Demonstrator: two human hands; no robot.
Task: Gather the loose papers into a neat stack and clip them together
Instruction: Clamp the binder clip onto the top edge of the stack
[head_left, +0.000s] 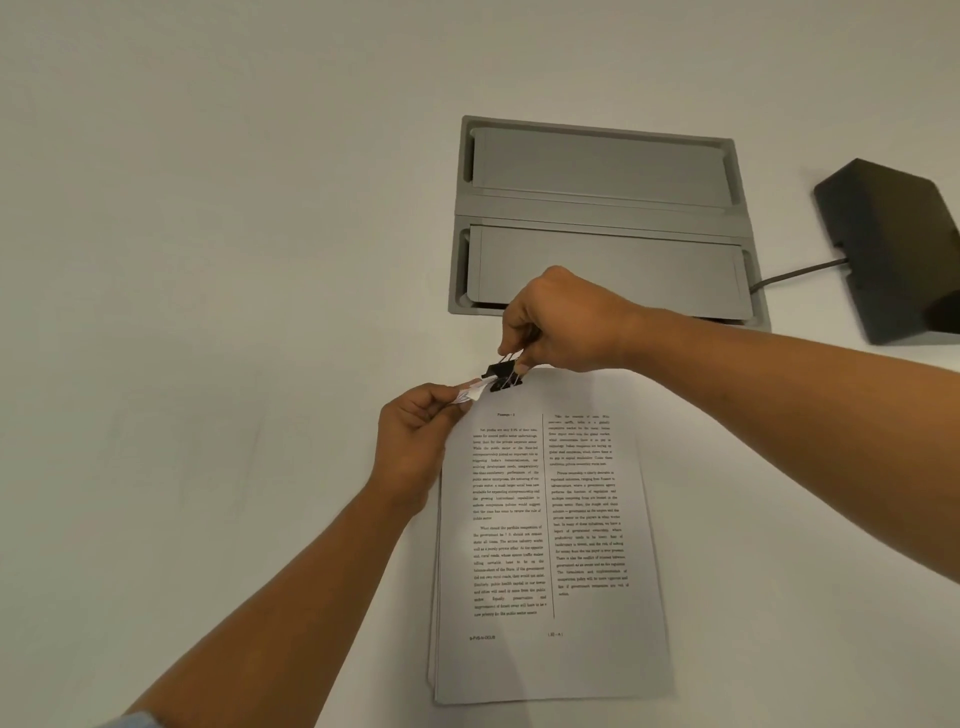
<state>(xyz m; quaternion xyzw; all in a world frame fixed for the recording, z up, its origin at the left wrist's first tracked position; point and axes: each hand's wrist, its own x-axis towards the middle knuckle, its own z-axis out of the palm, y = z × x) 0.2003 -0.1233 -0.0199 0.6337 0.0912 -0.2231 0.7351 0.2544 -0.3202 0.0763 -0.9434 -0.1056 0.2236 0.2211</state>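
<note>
A stack of printed papers (550, 545) lies on the white table, text in two columns on the top sheet. My left hand (415, 441) pinches the stack's top left corner, which is bent up off the table. A black binder clip (503, 375) sits at that corner, its jaws on or right at the lifted paper. My right hand (558, 322) comes from the right and pinches the clip's wire handles between thumb and fingers.
A grey recessed cable box (597, 208) with two lids is set into the table just beyond the papers. A dark wedge-shaped device (893, 249) with a cable stands at the far right. The white table (208, 312) stretches to the left.
</note>
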